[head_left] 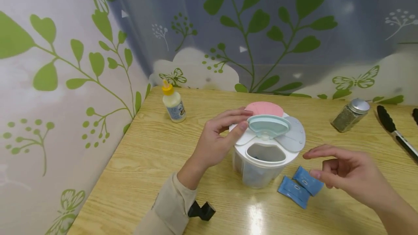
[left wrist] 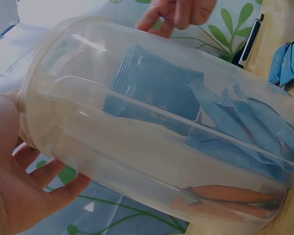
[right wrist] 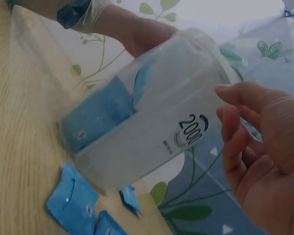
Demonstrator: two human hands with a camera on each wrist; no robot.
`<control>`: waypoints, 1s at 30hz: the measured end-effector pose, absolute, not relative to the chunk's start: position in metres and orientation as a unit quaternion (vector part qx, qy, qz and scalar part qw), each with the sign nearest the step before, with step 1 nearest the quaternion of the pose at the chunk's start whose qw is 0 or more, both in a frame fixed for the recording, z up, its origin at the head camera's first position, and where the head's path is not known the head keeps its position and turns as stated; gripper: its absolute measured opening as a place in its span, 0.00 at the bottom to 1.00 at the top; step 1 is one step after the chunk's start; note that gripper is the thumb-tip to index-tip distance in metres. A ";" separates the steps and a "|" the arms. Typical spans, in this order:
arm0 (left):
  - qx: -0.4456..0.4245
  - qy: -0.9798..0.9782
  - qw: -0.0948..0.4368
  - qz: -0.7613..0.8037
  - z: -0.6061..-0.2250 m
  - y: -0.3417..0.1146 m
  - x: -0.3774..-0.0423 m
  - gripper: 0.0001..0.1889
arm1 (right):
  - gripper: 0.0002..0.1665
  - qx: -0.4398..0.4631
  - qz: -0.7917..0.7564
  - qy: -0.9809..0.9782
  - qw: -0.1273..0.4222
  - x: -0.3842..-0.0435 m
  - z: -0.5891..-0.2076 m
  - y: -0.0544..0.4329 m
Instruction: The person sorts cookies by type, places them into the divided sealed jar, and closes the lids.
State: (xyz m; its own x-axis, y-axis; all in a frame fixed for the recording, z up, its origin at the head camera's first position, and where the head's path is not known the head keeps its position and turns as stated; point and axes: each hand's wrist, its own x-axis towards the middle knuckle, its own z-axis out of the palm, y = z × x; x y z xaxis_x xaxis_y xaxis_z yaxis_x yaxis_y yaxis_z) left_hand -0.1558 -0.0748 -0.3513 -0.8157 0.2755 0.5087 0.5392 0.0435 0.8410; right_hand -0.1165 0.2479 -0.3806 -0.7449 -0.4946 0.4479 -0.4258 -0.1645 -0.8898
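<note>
A clear plastic canister [head_left: 258, 175] with a round white lid stands on the table. Its mint-green flap [head_left: 269, 124] is raised, leaving one lid opening uncovered; pink, grey and white flaps surround it. My left hand [head_left: 217, 139] grips the lid's left edge, thumb near the raised flap. Through the wall, the left wrist view shows blue packets [left wrist: 157, 88] in one part and orange packets [left wrist: 230, 193] in another. Beside the canister, small blue packets [head_left: 295, 191] lie on the table. My right hand [head_left: 352, 177] hovers over them, fingers loosely bent and holding nothing.
A bottle with a yellow cap [head_left: 174, 106] stands at the back left. Back right, a glass jar with a metal lid [head_left: 351, 115] lies tilted near black-tipped tongs [head_left: 395, 130]. A small black object [head_left: 202, 211] sits by the left sleeve. Patterned curtains border the wooden table [head_left: 143, 159].
</note>
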 end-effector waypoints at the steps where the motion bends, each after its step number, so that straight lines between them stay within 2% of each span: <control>1: -0.285 -0.714 0.104 -0.631 -0.351 -0.075 -0.156 0.17 | 0.33 -0.361 -0.671 0.647 0.032 -0.117 -0.383 0.249; 17: -0.276 -0.718 0.101 -0.631 -0.352 -0.075 -0.156 0.16 | 0.35 -0.443 -0.562 0.672 0.192 -0.132 -0.431 0.267; 30: -0.277 -0.718 0.100 -0.631 -0.350 -0.074 -0.155 0.16 | 0.40 -0.458 -0.517 0.677 0.256 -0.138 -0.445 0.274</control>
State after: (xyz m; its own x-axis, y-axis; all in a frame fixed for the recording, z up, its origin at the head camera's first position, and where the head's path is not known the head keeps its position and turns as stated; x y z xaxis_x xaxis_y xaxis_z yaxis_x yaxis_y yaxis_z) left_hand -0.1551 -0.0744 -0.3503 -0.8272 0.2712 0.4921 0.5230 0.0512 0.8508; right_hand -0.1382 0.2739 -0.4452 -0.4497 -0.8843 0.1256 -0.3544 0.0476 -0.9339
